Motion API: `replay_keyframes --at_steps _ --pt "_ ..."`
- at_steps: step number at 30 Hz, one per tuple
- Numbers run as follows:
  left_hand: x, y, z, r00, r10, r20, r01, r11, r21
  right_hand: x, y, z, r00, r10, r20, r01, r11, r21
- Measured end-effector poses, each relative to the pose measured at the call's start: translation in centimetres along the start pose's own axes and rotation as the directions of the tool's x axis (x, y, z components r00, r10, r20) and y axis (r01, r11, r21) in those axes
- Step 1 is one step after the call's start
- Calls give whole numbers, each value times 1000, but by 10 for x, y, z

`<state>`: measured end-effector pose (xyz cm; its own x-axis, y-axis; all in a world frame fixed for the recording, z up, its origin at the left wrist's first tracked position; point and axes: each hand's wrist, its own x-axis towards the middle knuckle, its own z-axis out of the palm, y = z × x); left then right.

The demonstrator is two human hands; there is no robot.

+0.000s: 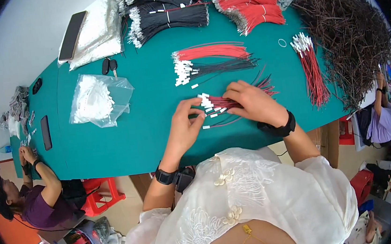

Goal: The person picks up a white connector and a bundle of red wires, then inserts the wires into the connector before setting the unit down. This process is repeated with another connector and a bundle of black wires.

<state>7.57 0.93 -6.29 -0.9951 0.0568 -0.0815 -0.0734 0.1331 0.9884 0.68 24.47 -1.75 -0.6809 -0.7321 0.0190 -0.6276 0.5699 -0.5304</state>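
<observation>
A bundle of red and black wires with white connectors (208, 103) lies in front of me on the green table. My right hand (254, 102) is closed over the wires of this bundle, partly hiding them. My left hand (187, 125) has its fingers curled and apart, with thumb and fingertips at the connector ends. One loose wire with a white connector (206, 127) lies just below the bundle. Beyond my hands are a row of red wires (212, 51) and a row of black wires (228, 66), their white ends to the left.
Tied black bundles (171, 19) and red bundles (260, 14) sit at the back. A bag of white connectors (93, 100) is at left, with keys (110, 65). At right are a red-wire bundle (311, 71) and a dark wire heap (345, 37). A person (38, 198) works at far left.
</observation>
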Motion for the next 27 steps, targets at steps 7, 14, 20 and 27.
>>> replay_keyframes --at_steps 7,14,20,27 --pt "23 9 -5 839 535 100 -485 651 584 2 0 -4 997 -25 70 24 1000 15" --pt "35 16 -7 932 198 305 -335 792 510 70 35 -32 972 -100 -211 51 973 -224" --pt "49 11 -2 943 175 283 -302 806 509 139 83 -20 992 -106 -67 72 917 -392" --pt "52 7 -7 961 116 250 -223 860 459 151 109 -25 999 13 -34 -23 954 -300"
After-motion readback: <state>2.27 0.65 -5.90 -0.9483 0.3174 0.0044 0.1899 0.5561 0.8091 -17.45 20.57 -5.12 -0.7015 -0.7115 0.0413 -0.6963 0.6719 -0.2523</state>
